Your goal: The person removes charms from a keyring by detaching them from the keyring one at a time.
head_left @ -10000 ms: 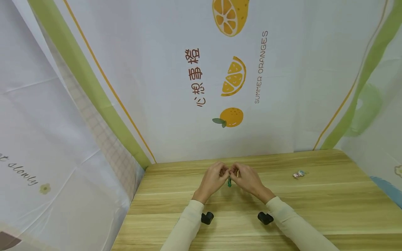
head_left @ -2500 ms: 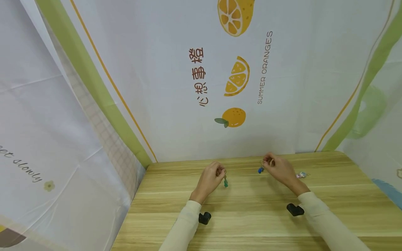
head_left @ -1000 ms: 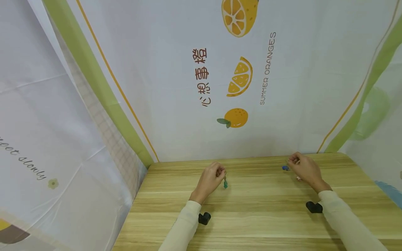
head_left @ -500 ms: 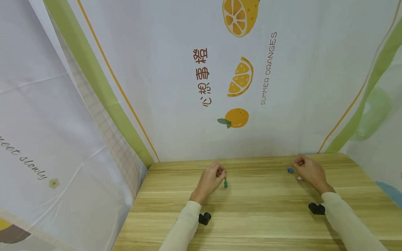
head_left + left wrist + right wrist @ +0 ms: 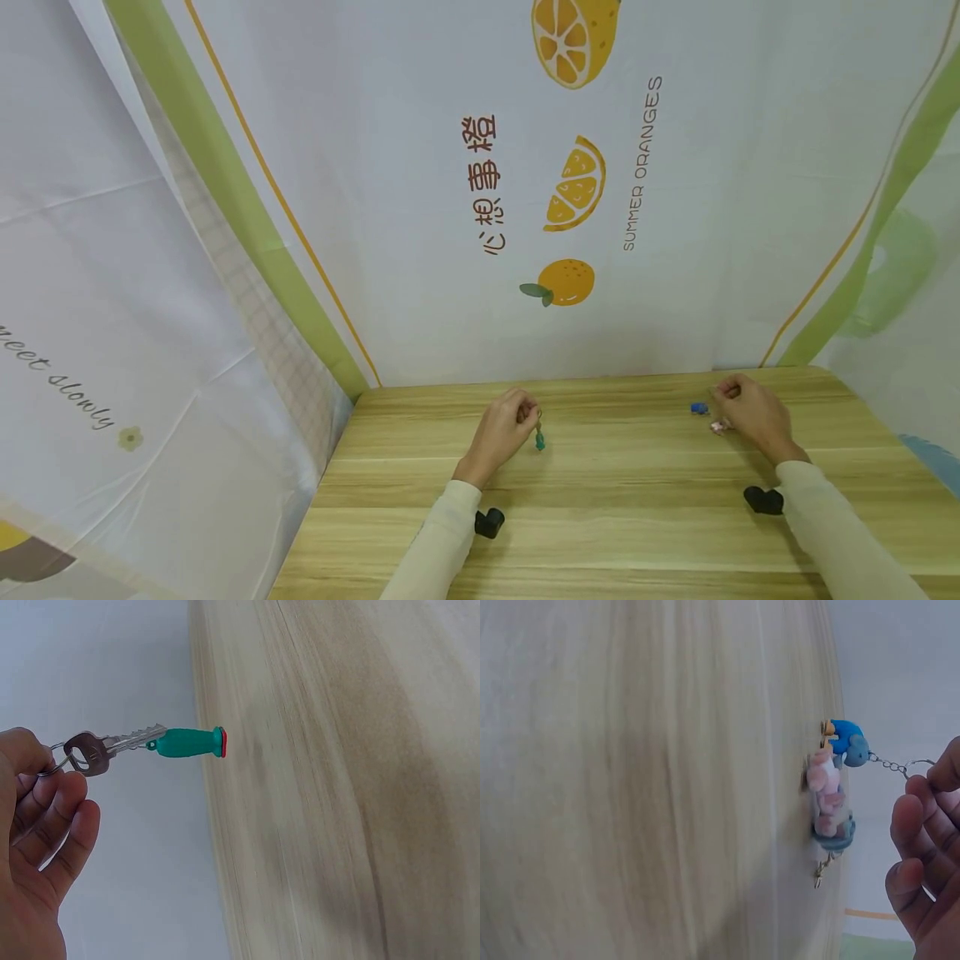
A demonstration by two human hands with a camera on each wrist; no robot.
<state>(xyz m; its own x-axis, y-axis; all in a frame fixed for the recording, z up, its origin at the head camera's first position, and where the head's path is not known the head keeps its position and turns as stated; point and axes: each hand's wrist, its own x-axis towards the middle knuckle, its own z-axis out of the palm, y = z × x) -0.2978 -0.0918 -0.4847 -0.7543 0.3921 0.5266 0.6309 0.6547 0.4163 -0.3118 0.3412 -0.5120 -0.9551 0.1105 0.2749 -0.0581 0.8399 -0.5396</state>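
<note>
My left hand (image 5: 501, 435) pinches a metal key ring between thumb and forefinger. From it hang a silver key (image 5: 91, 754) and a teal bottle-shaped charm (image 5: 187, 742) with a red end, over the table. Over at the right, my right hand (image 5: 757, 421) pinches the ring of a keychain whose figure (image 5: 847, 739) has a grey head and blue clothes. Its feet are right at the tabletop. Close beside it lies another figure keychain (image 5: 826, 780), pink and white with a blue-grey top and a gold clasp; the hand partly covers this one in the head view.
The wooden table (image 5: 600, 533) meets a white curtain (image 5: 420, 317) with orange prints along its back edge. More cloth hangs at both sides. A black angled mount (image 5: 490, 523) sits at the left wrist, and a similar mount (image 5: 763, 500) at the right.
Ten seconds ago both hands met over the teal charm. Since then the right hand has carried the blue figure keychain rightward and lowered it beside the pink one. The left hand has barely moved lately.
</note>
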